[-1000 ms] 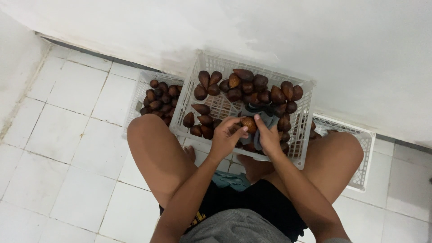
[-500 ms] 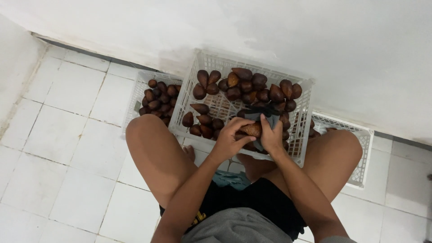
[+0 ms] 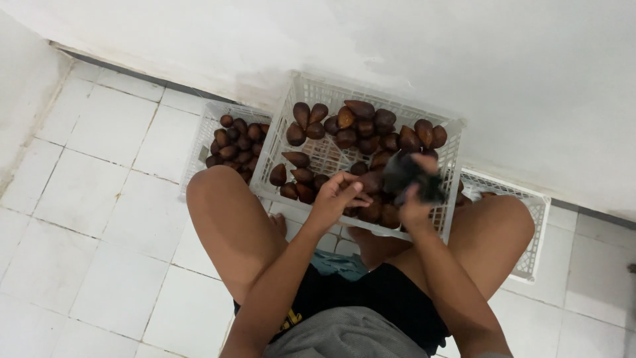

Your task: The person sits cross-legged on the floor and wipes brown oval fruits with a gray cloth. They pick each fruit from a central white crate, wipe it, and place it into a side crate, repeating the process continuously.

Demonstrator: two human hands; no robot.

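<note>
The person squats on the tiled floor [image 3: 99, 199], knees either side of a white crate [image 3: 311, 89] of brown scaly fruits [image 3: 361, 126]. The left hand [image 3: 336, 197] hovers at the crate's near edge, fingers loosely curled and apart, holding nothing I can make out. The right hand [image 3: 417, 199] is closed on a dark thing [image 3: 405, 174], blurred, so I cannot tell what it is. A second crate [image 3: 199, 142] with more fruit sits behind the left knee, partly hidden by the first. A third crate [image 3: 533, 229] pokes out past the right knee, its contents hidden. A white wall [image 3: 464, 59] stands just behind.
</note>
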